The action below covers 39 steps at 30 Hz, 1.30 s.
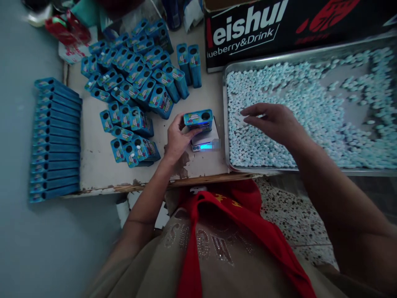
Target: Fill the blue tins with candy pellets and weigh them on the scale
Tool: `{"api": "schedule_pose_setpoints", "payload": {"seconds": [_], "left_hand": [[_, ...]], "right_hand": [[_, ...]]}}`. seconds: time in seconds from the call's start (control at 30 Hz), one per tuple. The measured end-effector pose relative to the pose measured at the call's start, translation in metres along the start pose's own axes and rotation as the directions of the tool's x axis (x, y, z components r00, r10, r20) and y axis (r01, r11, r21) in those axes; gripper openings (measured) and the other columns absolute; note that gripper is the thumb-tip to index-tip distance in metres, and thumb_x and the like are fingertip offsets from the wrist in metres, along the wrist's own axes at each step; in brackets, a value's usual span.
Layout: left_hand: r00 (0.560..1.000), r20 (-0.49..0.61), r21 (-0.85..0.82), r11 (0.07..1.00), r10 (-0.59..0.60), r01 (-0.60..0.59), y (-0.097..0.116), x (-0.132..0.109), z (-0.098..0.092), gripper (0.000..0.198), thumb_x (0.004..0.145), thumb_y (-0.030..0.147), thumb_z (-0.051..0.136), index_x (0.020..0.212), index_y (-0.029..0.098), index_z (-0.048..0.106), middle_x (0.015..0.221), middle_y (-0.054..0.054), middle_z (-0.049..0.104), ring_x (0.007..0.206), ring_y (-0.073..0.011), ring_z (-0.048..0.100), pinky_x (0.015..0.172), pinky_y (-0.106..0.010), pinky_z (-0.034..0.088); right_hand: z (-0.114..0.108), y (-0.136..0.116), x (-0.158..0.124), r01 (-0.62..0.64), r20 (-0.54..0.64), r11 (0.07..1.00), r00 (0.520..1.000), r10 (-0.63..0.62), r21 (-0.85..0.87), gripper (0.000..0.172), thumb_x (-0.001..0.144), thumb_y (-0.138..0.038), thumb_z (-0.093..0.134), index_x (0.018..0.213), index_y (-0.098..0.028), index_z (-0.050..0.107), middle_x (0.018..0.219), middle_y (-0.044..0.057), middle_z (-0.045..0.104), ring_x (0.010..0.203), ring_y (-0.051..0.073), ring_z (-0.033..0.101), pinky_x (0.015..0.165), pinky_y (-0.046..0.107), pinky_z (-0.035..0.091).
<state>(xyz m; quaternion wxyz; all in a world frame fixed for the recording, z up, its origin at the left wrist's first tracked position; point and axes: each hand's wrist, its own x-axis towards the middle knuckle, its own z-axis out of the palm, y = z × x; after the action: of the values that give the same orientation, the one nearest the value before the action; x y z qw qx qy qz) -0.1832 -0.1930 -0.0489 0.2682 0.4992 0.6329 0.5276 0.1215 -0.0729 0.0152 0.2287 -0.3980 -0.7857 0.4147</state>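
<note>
My left hand is wrapped round a small blue candy box, thumb in front and fingers behind. That box has a dark round hole in its top and stands upright on a small white digital scale with a lit display. My right hand hovers over the left part of a shallow metal tray. Its thumb and fingers are stretched out and slightly apart, with nothing visible between them. Many small white and pale blue candies cover much of the tray.
Many blue boxes with holes crowd the table left of the scale. More blue boxes are lined up along the left edge. A black carton stands behind the tray. The worn wooden table edge runs before me.
</note>
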Motion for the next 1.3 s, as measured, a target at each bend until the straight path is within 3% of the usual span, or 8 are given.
{"api": "schedule_pose_setpoints", "payload": {"seconds": [0.27, 0.4, 0.57, 0.7, 0.83, 1.0, 1.13, 1.3], "left_hand": [[1.0, 0.014, 0.004, 1.0, 0.006, -0.006, -0.002, 0.0, -0.001, 0.057, 0.078, 0.037, 0.102, 0.123, 0.022, 0.07, 0.113, -0.004, 0.077, 0.107, -0.0233, 0.077, 0.099, -0.035, 0.065], [0.986, 0.068, 0.1, 0.983, 0.151, -0.157, 0.013, 0.012, 0.002, 0.043, 0.089, 0.04, 0.093, 0.122, 0.024, 0.071, 0.112, -0.005, 0.077, 0.104, -0.0238, 0.076, 0.096, -0.037, 0.064], [0.808, 0.338, 0.451, 0.67, 0.483, -0.589, 0.075, 0.031, 0.03, 0.023, 0.105, 0.021, 0.071, 0.123, 0.031, 0.079, 0.123, -0.006, 0.077, 0.123, -0.0283, 0.068, 0.125, -0.053, 0.046], [0.734, 0.408, 0.508, 0.533, 0.543, -0.677, 0.096, 0.035, 0.055, 0.028, 0.108, 0.017, 0.063, 0.123, 0.033, 0.081, 0.122, -0.005, 0.077, 0.124, -0.0274, 0.065, 0.13, -0.056, 0.037], [0.793, 0.324, 0.525, 0.599, 0.516, -0.605, 0.082, 0.037, 0.055, 0.03, 0.105, 0.017, 0.067, 0.124, 0.034, 0.082, 0.119, -0.006, 0.077, 0.117, -0.0286, 0.067, 0.12, -0.051, 0.047], [0.958, -0.001, 0.224, 0.934, 0.286, -0.278, 0.054, 0.03, 0.033, 0.038, 0.088, 0.034, 0.093, 0.122, 0.027, 0.079, 0.119, -0.005, 0.077, 0.114, -0.0269, 0.072, 0.109, -0.04, 0.059], [0.989, -0.142, -0.171, 0.985, -0.039, 0.015, 0.028, 0.013, 0.018, 0.059, 0.068, 0.039, 0.104, 0.117, 0.023, 0.075, 0.11, -0.001, 0.079, 0.101, -0.0218, 0.077, 0.098, -0.034, 0.065], [0.984, -0.12, -0.286, 0.954, -0.133, 0.094, 0.008, -0.008, 0.016, 0.057, 0.067, 0.038, 0.104, 0.113, 0.022, 0.075, 0.109, -0.003, 0.081, 0.102, -0.0214, 0.078, 0.098, -0.033, 0.066]], "right_hand": [[0.035, -0.007, 0.004, -0.192, 0.089, 0.798, 0.981, 0.173, 0.572, 0.019, 0.099, -0.038, 0.086, 0.108, -0.024, 0.079, 0.098, 0.005, 0.078, 0.081, 0.017, 0.071, 0.069, 0.028, 0.059], [0.046, -0.013, 0.007, -0.29, 0.141, 0.614, 0.95, 0.28, 0.734, 0.034, 0.104, -0.055, 0.082, 0.103, -0.023, 0.074, 0.093, 0.006, 0.077, 0.079, 0.017, 0.073, 0.067, 0.027, 0.058], [0.051, -0.013, 0.02, -0.429, 0.305, 0.315, 0.876, 0.374, 0.847, 0.05, 0.109, -0.073, 0.066, 0.099, -0.024, 0.065, 0.08, 0.003, 0.072, 0.075, 0.02, 0.074, 0.065, 0.029, 0.06], [0.044, -0.007, 0.022, -0.439, 0.363, 0.149, 0.857, 0.367, 0.886, 0.052, 0.11, -0.072, 0.063, 0.089, -0.024, 0.059, 0.073, 0.002, 0.067, 0.069, 0.019, 0.071, 0.06, 0.026, 0.058], [0.038, -0.01, 0.021, -0.526, 0.479, -0.012, 0.766, 0.429, 0.851, 0.051, 0.119, -0.062, 0.047, 0.092, -0.021, 0.062, 0.077, 0.006, 0.07, 0.064, 0.016, 0.065, 0.054, 0.021, 0.055], [0.035, -0.012, 0.021, -0.537, 0.513, -0.083, 0.733, 0.447, 0.84, 0.033, 0.118, -0.027, 0.044, 0.098, -0.019, 0.069, 0.082, 0.009, 0.073, 0.069, 0.016, 0.067, 0.056, 0.019, 0.058], [0.032, -0.009, 0.02, -0.502, 0.437, 0.017, 0.769, 0.467, 0.865, 0.028, 0.098, 0.004, 0.056, 0.103, -0.018, 0.073, 0.091, 0.008, 0.077, 0.068, 0.011, 0.065, 0.06, 0.015, 0.06], [0.031, -0.005, 0.018, -0.399, 0.267, 0.238, 0.856, 0.443, 0.885, 0.019, 0.103, -0.001, 0.062, 0.102, -0.014, 0.075, 0.095, 0.009, 0.078, 0.064, 0.007, 0.064, 0.055, 0.009, 0.053]]}}
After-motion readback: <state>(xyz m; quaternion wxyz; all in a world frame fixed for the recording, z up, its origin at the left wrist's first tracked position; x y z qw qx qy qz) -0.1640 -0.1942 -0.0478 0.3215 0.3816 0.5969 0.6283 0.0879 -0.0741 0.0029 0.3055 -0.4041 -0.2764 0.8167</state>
